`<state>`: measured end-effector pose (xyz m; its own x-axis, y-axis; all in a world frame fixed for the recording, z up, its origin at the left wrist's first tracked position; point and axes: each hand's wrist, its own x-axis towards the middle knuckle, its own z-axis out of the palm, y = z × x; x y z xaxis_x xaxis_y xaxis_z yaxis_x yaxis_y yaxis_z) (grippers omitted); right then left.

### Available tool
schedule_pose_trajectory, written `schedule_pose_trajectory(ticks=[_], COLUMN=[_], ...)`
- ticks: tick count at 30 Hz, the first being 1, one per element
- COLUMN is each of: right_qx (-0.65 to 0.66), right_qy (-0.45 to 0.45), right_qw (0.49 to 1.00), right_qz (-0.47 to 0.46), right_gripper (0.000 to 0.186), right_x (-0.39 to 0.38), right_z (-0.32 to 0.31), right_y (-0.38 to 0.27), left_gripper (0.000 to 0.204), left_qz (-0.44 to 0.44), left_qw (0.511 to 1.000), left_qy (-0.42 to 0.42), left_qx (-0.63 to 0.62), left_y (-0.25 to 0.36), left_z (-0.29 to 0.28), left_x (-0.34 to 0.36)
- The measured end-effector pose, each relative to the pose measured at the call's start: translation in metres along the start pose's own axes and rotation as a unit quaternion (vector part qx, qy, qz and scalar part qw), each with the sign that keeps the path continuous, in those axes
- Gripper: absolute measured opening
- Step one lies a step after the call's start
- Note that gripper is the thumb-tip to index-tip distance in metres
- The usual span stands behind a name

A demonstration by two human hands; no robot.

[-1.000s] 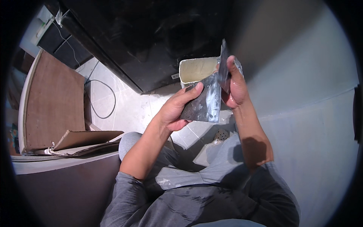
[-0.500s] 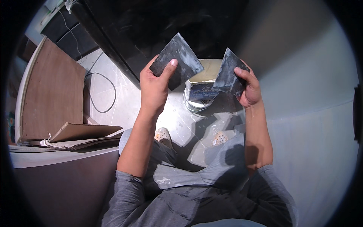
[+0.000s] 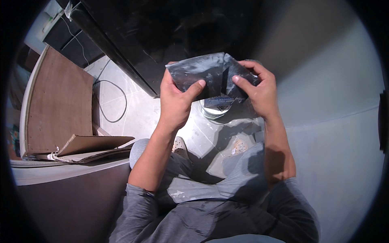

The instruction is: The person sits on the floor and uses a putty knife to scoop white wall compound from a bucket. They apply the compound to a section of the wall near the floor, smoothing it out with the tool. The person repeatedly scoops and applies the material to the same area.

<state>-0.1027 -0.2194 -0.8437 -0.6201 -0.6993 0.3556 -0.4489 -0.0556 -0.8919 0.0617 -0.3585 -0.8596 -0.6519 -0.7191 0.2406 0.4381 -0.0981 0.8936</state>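
I have two thin, flat, dark plates up in the air, side by side, in front of the person's body. The left plate (image 3: 198,73) has a whitish smear along its top part. The right plate (image 3: 231,68) has pale smears too, and it leans down to the right. Their edges come very close in the middle, but I cannot tell if they really touch.

Both of my hands are busy. My left hand (image 3: 175,97) grips the left plate, with the thumb pressed flat on the front. My right hand (image 3: 262,91) pinches the right plate the same way, thumb in front and fingers behind.

Just below the plates I see part of a can with a blue front (image 3: 216,101). The plates hide its top. Under it is a white round bucket (image 3: 212,114) on the pale floor (image 3: 139,111).

Nearer to me are two light shoes with little holes (image 3: 239,146) and gray pants (image 3: 239,168) with white spots. Past the plates stands a big shiny black thing (image 3: 162,36). Over to the left are a curly black cord (image 3: 125,101), a brown wooden board (image 3: 60,105) and some folded cardboard (image 3: 91,146). A gray wall (image 3: 336,89) is on the right.
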Motion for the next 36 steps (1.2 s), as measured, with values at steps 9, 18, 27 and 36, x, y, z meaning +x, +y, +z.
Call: schedule_pose_trajectory(ticks=[9, 18, 27, 36], right_qx=[-0.056, -0.206, -0.259, -0.308], right_qy=[-0.054, -0.056, -0.043, 0.017], right_qw=[0.997, 0.975, 0.956, 0.94], right_qz=[-0.031, -0.051, -0.128, -0.144], right_gripper=[0.019, 0.018, 0.017, 0.015], right_x=[0.001, 0.001, -0.008, -0.01], right_z=[-0.019, -0.03, -0.001, -0.003], right_y=[0.003, 0.018, -0.005, -0.002], left_gripper=[0.031, 0.02, 0.022, 0.025], left_qz=[-0.091, -0.02, -0.062, -0.081], left_qw=[0.994, 0.988, 0.996, 0.997], left_qy=[0.026, 0.026, 0.018, 0.014], left_qx=[-0.046, 0.149, 0.063, 0.003], left_y=[-0.011, -0.037, -0.051, -0.061], left_z=[0.004, 0.014, 0.038, 0.047], left_x=[-0.002, -0.01, -0.032, -0.045])
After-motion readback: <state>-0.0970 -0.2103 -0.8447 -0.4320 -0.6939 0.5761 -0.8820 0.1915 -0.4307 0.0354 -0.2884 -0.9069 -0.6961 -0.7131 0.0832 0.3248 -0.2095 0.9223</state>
